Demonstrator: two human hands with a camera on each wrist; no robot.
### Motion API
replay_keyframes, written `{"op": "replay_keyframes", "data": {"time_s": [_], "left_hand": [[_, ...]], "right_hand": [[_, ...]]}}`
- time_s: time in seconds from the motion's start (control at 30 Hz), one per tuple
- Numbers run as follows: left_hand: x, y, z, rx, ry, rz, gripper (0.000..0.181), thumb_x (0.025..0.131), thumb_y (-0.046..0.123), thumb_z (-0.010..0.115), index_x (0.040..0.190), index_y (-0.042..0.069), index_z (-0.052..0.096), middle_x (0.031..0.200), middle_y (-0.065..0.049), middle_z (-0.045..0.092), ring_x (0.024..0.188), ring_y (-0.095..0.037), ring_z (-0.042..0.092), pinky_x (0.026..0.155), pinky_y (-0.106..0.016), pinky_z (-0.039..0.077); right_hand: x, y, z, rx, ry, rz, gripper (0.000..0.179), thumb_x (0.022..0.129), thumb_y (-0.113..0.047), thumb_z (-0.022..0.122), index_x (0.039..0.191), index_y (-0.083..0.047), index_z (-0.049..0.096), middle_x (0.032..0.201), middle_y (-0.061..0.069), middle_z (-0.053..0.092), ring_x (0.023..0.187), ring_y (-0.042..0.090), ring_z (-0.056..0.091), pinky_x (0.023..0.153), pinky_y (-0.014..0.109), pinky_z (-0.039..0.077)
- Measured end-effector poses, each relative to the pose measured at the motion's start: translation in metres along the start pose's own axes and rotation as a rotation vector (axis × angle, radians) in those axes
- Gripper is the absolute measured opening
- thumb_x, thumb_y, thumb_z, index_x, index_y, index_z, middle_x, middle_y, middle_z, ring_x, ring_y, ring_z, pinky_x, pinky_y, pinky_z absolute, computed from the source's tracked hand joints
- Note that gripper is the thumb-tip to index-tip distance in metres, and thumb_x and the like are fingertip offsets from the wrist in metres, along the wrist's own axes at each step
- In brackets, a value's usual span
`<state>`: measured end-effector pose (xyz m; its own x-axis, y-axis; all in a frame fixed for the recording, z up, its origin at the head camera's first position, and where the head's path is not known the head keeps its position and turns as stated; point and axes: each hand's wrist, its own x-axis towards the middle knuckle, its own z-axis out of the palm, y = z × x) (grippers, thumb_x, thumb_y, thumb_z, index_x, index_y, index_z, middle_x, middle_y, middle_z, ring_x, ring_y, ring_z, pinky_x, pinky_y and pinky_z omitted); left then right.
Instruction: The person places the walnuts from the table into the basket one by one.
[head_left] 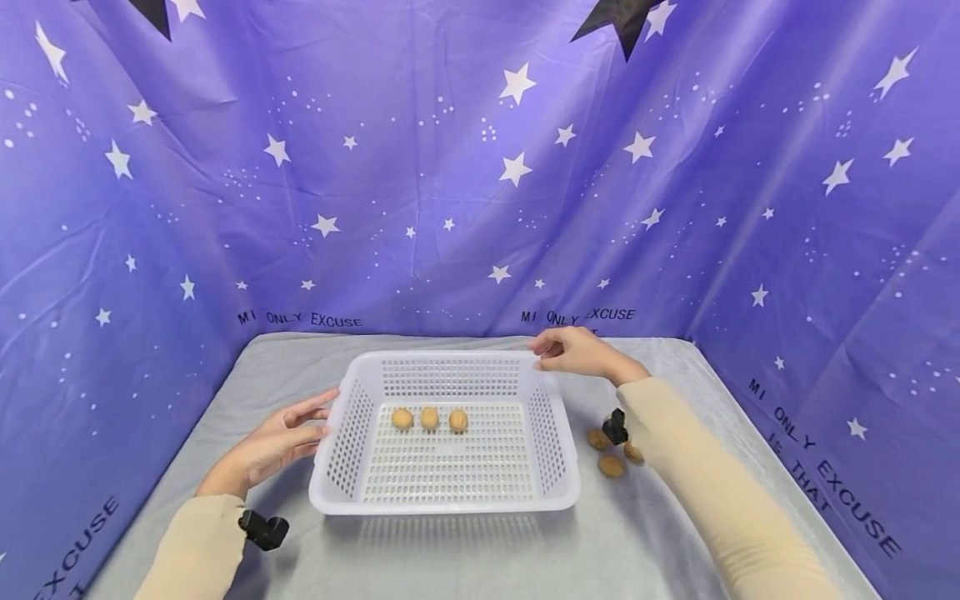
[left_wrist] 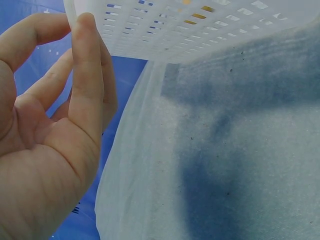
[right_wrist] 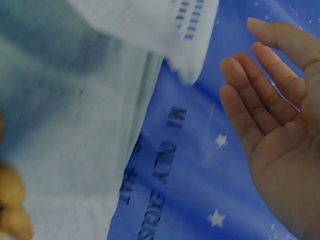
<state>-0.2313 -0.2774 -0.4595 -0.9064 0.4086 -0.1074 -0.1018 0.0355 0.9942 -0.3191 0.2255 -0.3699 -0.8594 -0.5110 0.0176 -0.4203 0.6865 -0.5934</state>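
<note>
At the basket [head_left: 446,507], left hand [head_left: 272,443] in a pinch on its rim [head_left: 337,417]; right hand [head_left: 577,351] (fingers [right_wrist: 240,116] relaxed) nearby.

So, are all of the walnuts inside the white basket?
No, three walnuts sit inside the white basket, while more walnuts lie outside it on the grey cloth.

Purple-blue fabric backdrop [head_left: 465,187], printed with white stars [head_left: 517,84] and black lettering [head_left: 852,511], wraps three sides of grey cloth-covered surface [head_left: 435,575].
</note>
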Motion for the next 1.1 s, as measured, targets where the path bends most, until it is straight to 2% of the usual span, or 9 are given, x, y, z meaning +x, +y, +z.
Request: {"op": "replay_keyframes", "data": {"time_s": [0.4,0.53,0.8,1.0,1.1], "left_hand": [[-0.001,0.002,-0.001,-0.003,0.005,-0.007,0.073,0.097,0.000,0.063,0.159,0.004,0.024,0.134,-0.018,0.045,0.112,-0.021,0.061,0.093,-0.039,0.055],[-0.001,0.002,-0.002,-0.011,-0.011,0.001,0.072,0.097,-0.001,0.061,0.159,0.004,0.024,0.133,-0.016,0.047,0.112,-0.020,0.062,0.094,-0.039,0.055],[-0.001,0.000,-0.002,-0.016,-0.029,0.020,0.070,0.098,-0.002,0.060,0.158,0.002,0.024,0.133,-0.018,0.047,0.110,-0.019,0.063,0.093,-0.039,0.055],[-0.002,0.001,-0.002,-0.027,-0.026,-0.002,0.071,0.098,-0.001,0.061,0.159,0.003,0.024,0.134,-0.019,0.046,0.110,-0.019,0.063,0.094,-0.039,0.055],[-0.001,0.002,-0.001,-0.029,-0.036,0.006,0.070,0.099,0.000,0.060,0.159,0.003,0.024,0.134,-0.018,0.046,0.111,-0.019,0.062,0.094,-0.039,0.054]], "right_hand": [[-0.045,0.054,-0.008,0.004,0.040,0.022,0.032,0.093,-0.014,0.072,0.120,0.003,0.068,0.112,0.014,0.070,0.104,0.031,0.066,0.092,0.046,0.054],[-0.064,0.075,-0.005,-0.004,0.061,0.080,0.032,0.095,-0.016,0.070,0.121,0.002,0.067,0.111,0.013,0.070,0.103,0.028,0.065,0.091,0.045,0.054],[-0.100,0.111,0.006,0.050,0.048,0.223,0.039,0.094,-0.017,0.068,0.124,0.008,0.064,0.116,0.023,0.067,0.105,0.031,0.064,0.089,0.042,0.053],[-0.116,0.127,0.009,0.090,0.000,0.253,0.047,0.094,-0.021,0.070,0.126,0.012,0.060,0.115,0.022,0.067,0.106,0.036,0.063,0.086,0.041,0.053],[-0.119,0.132,0.010,0.090,0.002,0.261,0.046,0.093,-0.023,0.071,0.124,0.011,0.062,0.113,0.018,0.067,0.104,0.035,0.063,0.084,0.039,0.053]]}}
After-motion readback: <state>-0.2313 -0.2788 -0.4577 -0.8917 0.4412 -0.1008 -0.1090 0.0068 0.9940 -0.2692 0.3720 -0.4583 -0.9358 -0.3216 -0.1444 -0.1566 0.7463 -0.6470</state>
